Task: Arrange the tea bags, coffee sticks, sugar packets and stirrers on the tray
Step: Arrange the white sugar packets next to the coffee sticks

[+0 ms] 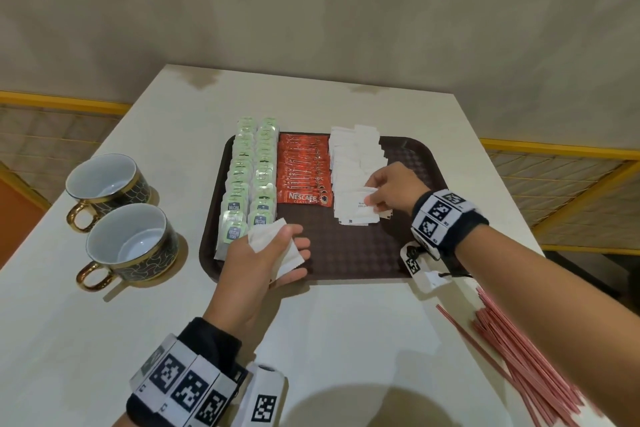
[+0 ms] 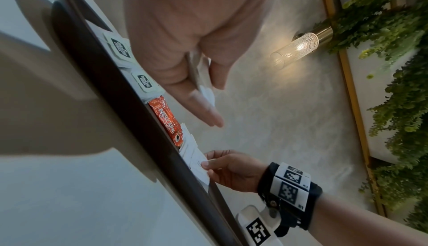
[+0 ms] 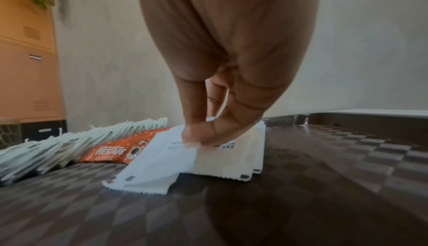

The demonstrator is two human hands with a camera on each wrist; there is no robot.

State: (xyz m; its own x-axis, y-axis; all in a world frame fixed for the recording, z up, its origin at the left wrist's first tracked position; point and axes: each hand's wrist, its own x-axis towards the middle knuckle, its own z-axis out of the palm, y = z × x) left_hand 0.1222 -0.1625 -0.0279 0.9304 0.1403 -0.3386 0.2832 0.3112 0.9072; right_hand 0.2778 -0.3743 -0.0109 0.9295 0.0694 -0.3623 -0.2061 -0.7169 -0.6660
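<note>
A dark brown tray (image 1: 360,253) holds two rows of green tea bags (image 1: 251,177), a row of red coffee sticks (image 1: 304,170) and overlapping white sugar packets (image 1: 356,163). My right hand (image 1: 375,199) pinches a sugar packet (image 3: 162,151) at the near end of the sugar rows, thumb on top. My left hand (image 1: 277,250) hovers over the tray's near left part and holds a small stack of white sugar packets (image 1: 277,246) between thumb and fingers. Pink stirrers (image 1: 519,350) lie on the table to the right of the tray.
Two dark cups with gold handles (image 1: 107,187) (image 1: 131,243) stand on the white table (image 1: 104,340) left of the tray. The tray's right part (image 1: 408,156) shows bare patterned surface. A wall lamp (image 2: 298,46) and greenery appear in the left wrist view.
</note>
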